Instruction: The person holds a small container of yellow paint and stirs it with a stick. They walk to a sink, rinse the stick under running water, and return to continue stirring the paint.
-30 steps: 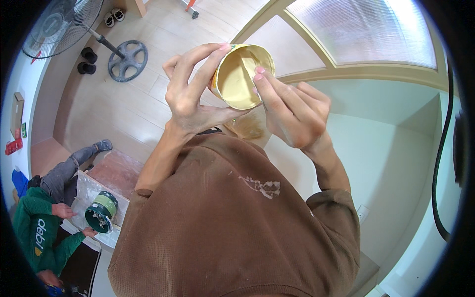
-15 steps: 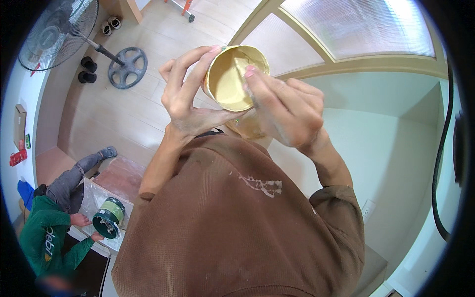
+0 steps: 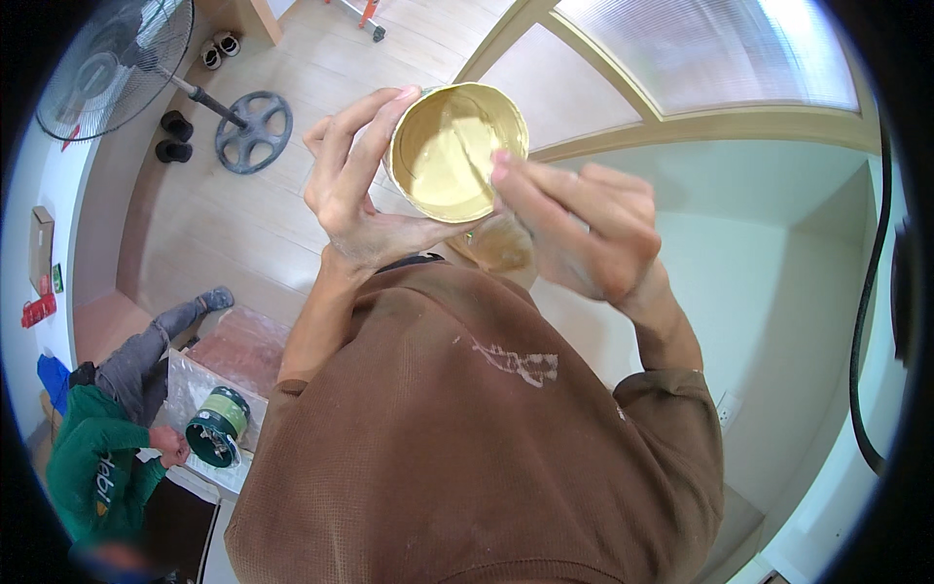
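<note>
My left hand [image 3: 355, 185] is wrapped round the side of a small round can [image 3: 411, 136], tilted so that its open mouth shows. Cream-yellow paint [image 3: 438, 175] covers its inside. At the can's right rim, my right hand [image 3: 595, 229] is closed in a pinch, slightly blurred. From its fingertips a thin stick [image 3: 474, 156], coated in the same cream colour, reaches into the can. The stick's gripped end is hidden by my fingers.
A standing fan [image 3: 112, 73] is at the upper left. Cream-framed glass panels [image 3: 710, 58] stand at the upper right. At the lower left, a person in a green top [image 3: 92, 467] sits beside a green bucket [image 3: 219, 426]. A black cable [image 3: 869, 321] hangs at the right.
My right hand has moved right and slightly down, with the stick shifting in the can. The can has moved slightly left and up. The other person's hands have come together beside the bucket.
</note>
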